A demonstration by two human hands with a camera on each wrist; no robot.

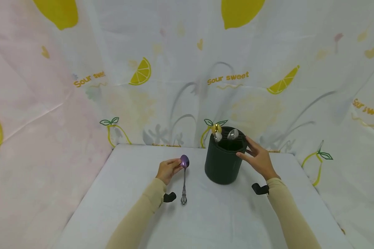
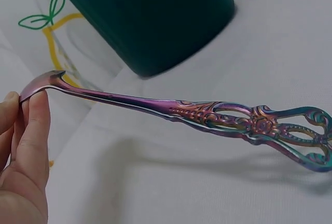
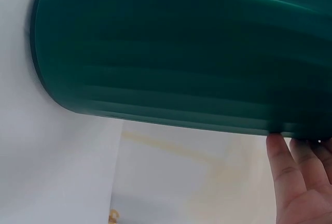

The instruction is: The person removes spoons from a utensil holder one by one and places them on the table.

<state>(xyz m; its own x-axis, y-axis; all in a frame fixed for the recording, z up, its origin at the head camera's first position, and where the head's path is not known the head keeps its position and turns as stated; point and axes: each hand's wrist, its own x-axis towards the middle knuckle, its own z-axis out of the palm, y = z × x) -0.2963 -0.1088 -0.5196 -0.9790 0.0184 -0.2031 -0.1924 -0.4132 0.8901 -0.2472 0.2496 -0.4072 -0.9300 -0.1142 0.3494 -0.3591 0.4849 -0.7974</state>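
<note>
My left hand pinches a purple iridescent spoon by the edge of its bowl. In the left wrist view the ornate openwork handle points away from the fingers, and a shadow lies on the tablecloth below it. To the right stands a dark green utensil holder, with spoon bowls in silver and gold showing above its slotted top. My right hand rests against the holder's right side near the rim, thumb in front and fingers further back. The fingertips in the right wrist view touch its wall with fingers nearly straight.
A white-covered table bears the holder. Behind it hangs a white cloth backdrop printed with lemons and lettering. The holder stands near the table's back edge.
</note>
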